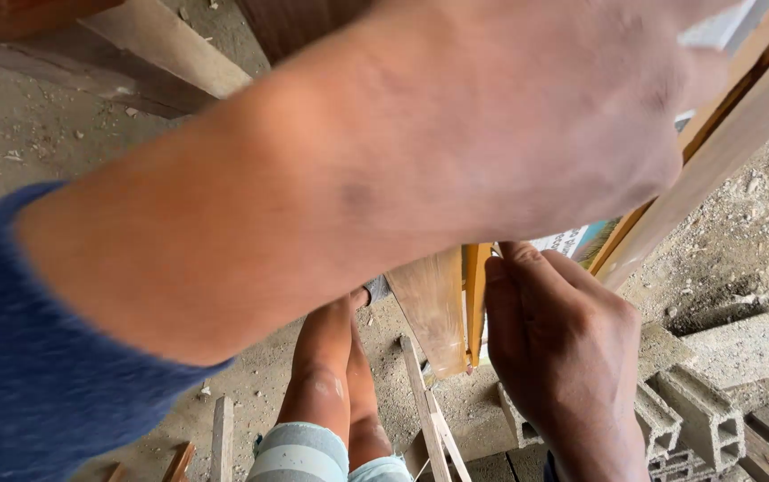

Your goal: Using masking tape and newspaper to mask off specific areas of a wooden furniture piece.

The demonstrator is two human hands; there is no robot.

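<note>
Floor [27,134]: bare grey concrete, dusty, strewn with small chips and grit. Right side: looser sandy rubble [750,232] with pebbles. Lower right: grey hollow concrete blocks [697,415], open cells facing up, stacked close together. Upper left: broad wooden planks [161,45] lying across the floor, one pale, one darker beneath. Bottom: thin wood offcuts [222,437] lying flat on the concrete, and slender pale battens [429,419] leaning near the blocks. Light: even, diffuse daylight, soft shadows only. No walls or windows visible.

left forearm [250,205] above all | right hand [563,357] below it — plank [433,308] just left | hollow blocks [697,415] right
</note>
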